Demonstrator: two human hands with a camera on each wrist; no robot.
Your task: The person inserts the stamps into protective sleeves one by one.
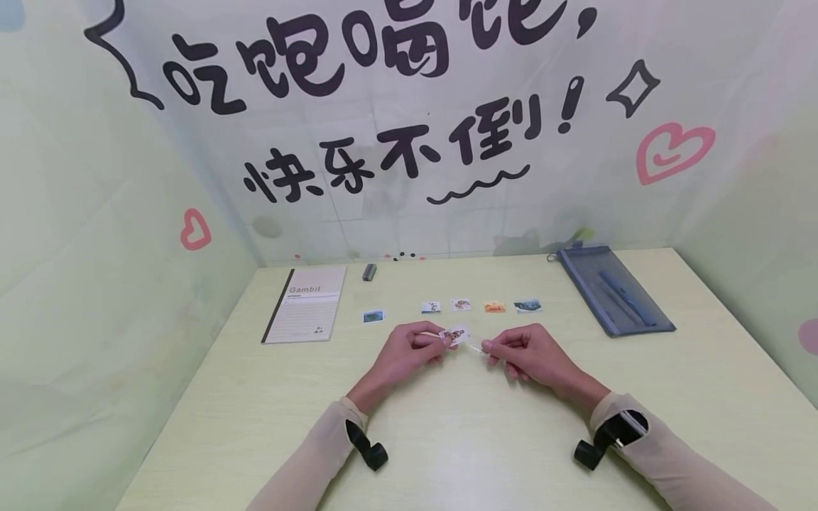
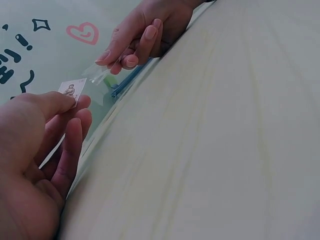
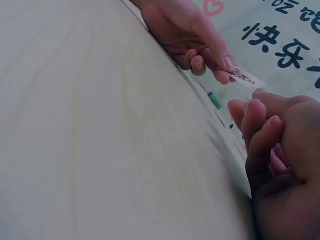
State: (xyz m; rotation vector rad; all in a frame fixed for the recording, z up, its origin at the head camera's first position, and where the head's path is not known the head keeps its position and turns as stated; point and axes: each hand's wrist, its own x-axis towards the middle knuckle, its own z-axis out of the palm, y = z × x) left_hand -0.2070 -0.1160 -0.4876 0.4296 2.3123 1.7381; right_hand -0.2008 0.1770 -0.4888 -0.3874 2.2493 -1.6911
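Observation:
My left hand (image 1: 407, 353) pinches a small white stamp (image 1: 456, 334) with a brown printed figure, thumb on top and fingers beneath. Between the thumb and fingers of my right hand (image 1: 535, 356) is a small clear plastic sleeve (image 2: 98, 74), crinkled and see-through. In the left wrist view the sleeve's near end comes right up to the stamp (image 2: 73, 90). Both hands are raised over the middle of the table, facing each other. Beyond them lie several more stamps in a loose row, among them an orange one (image 1: 495, 306) and a blue one (image 1: 527, 306).
A notebook (image 1: 305, 305) lies at the back left, with a small dark eraser-like block (image 1: 369, 272) near it. The stamp furthest left (image 1: 374, 316) is green and blue. At the back right is a blue zip pouch (image 1: 591, 284) with a pen (image 1: 626, 297). A printed cloth encloses the table.

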